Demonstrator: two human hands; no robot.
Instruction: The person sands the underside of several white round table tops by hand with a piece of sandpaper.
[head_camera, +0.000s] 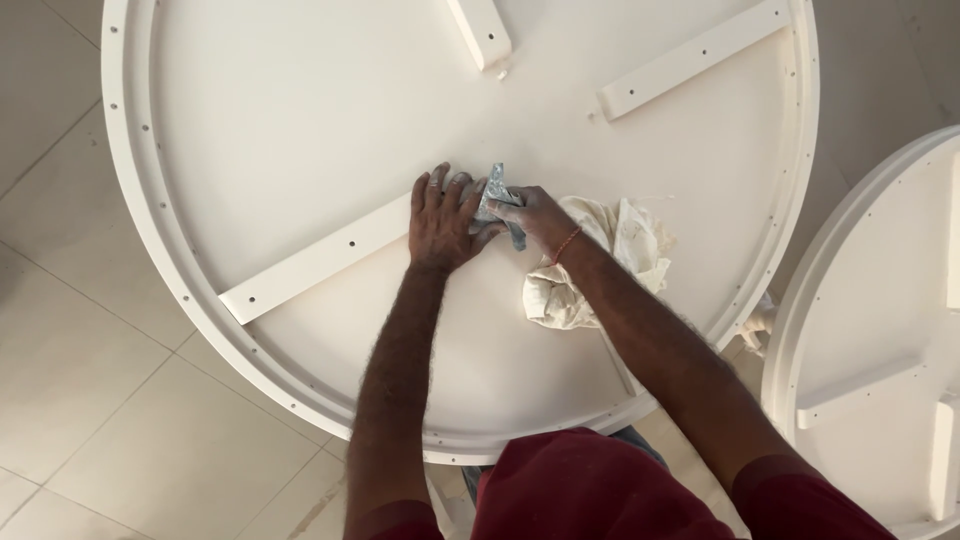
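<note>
The right hand (522, 212) is clenched around a folded piece of grey sandpaper (497, 200), pressing it onto the round white panel (300, 110) near the panel's middle. The left hand (443, 218) lies flat with fingers spread and grasps nothing; its fingertips touch the sandpaper's left edge, and its palm rests on the inner end of a white wooden batten (315, 262) that runs off toward 8 o'clock. A thin orange thread circles the right wrist.

Just beside the right forearm, at 4 o'clock from the hands, lies a crumpled cream cloth (620, 250) on the panel. Two more battens sit at 12 o'clock (480, 30) and 1 o'clock (690, 58). A second round white panel (880, 330) stands at 3 o'clock, apart from the first, on a pale tiled floor (90, 400).
</note>
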